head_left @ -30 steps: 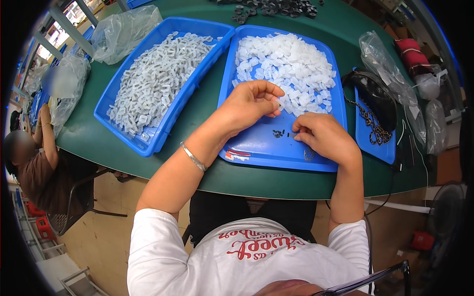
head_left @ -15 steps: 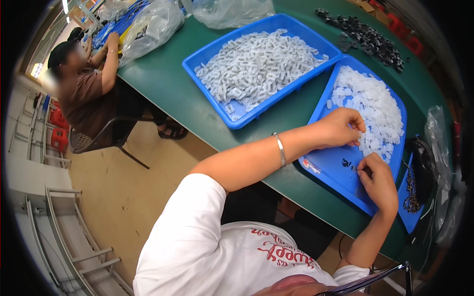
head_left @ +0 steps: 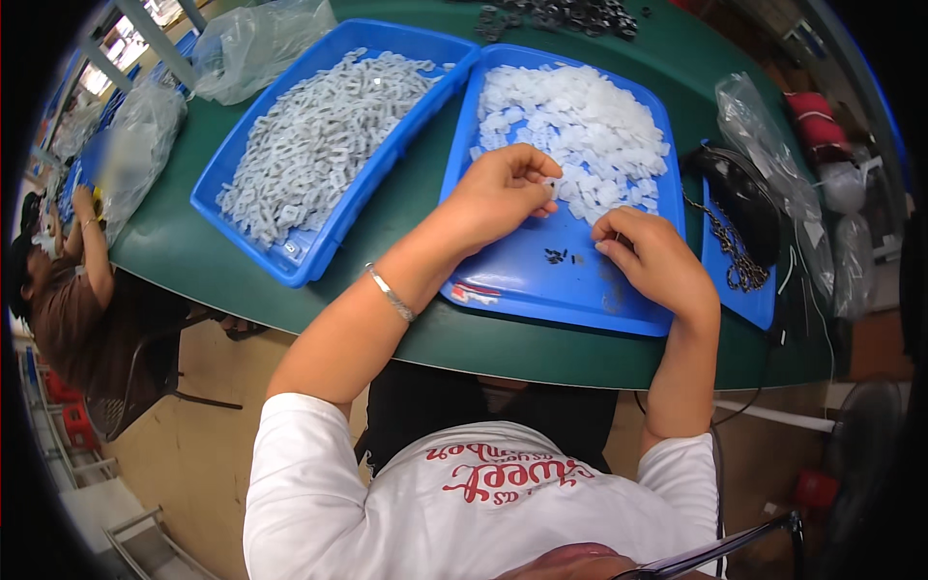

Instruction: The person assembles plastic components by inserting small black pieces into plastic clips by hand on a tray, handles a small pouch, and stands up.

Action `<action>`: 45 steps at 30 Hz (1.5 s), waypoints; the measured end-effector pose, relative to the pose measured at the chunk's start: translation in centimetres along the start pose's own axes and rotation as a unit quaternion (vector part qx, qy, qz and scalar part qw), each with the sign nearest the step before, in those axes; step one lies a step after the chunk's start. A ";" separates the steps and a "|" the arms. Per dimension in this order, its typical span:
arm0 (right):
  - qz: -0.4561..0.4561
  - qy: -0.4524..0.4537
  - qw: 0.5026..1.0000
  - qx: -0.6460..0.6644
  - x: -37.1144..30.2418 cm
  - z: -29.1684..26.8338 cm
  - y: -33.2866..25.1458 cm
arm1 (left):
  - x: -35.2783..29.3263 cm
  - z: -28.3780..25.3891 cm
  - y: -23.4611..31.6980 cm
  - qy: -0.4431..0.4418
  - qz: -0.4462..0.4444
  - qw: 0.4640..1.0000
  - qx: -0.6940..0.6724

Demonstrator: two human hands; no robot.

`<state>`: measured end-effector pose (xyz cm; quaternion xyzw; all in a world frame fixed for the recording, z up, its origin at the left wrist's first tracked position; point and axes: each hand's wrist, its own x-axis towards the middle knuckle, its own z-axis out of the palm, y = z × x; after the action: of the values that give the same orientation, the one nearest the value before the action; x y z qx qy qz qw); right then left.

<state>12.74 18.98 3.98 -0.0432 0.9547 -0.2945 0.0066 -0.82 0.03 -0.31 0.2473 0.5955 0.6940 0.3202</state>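
My left hand [head_left: 503, 191] is over the flat blue tray [head_left: 464, 174], its thumb and fingers pinched on a small pale plastic piece [head_left: 551, 186]. To its right, my right hand [head_left: 662, 261] hovers above the tray's near half, thumb and forefinger pressed together. Whatever sits between those fingertips is too small to name. Thin translucent white plastic pieces [head_left: 599, 116] lie heaped in the tray's far part. Between and below my hands, several tiny black parts [head_left: 561, 257] rest on its blue surface.
A deeper blue bin [head_left: 338, 217] of greyish-white plastic clips [head_left: 319, 135] stands left of the tray. Black parts [head_left: 561, 17] lie at the back. At right are a black bag [head_left: 739, 188] with a chain and clear plastic bags [head_left: 773, 145]. A person [head_left: 82, 300] sits at far left.
The view has turned, so the trays appear farther left and more upright. Both hands remain over the tray with their fingers pinched, in nearly the same places.
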 end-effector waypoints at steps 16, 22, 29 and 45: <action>-0.053 -0.021 0.998 -0.005 1.0 2.3 0.7 | -0.7 -0.6 -0.7 -0.019 -0.008 0.999 0.038; 0.001 -0.019 1.000 -0.007 -0.2 1.6 -1.6 | 1.2 0.9 -0.7 -0.040 0.065 0.997 0.014; 0.004 0.027 0.997 -0.073 0.6 3.2 -2.4 | 0.5 0.0 -1.8 -0.043 0.067 0.997 0.018; 0.023 0.077 0.996 -0.050 0.4 1.3 -1.5 | -0.4 0.1 0.5 -0.095 -0.032 0.995 0.023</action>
<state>12.47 16.99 3.70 0.0008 0.9665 -0.2489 -0.0625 -0.58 -0.28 0.21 0.3003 0.5861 0.6428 0.3913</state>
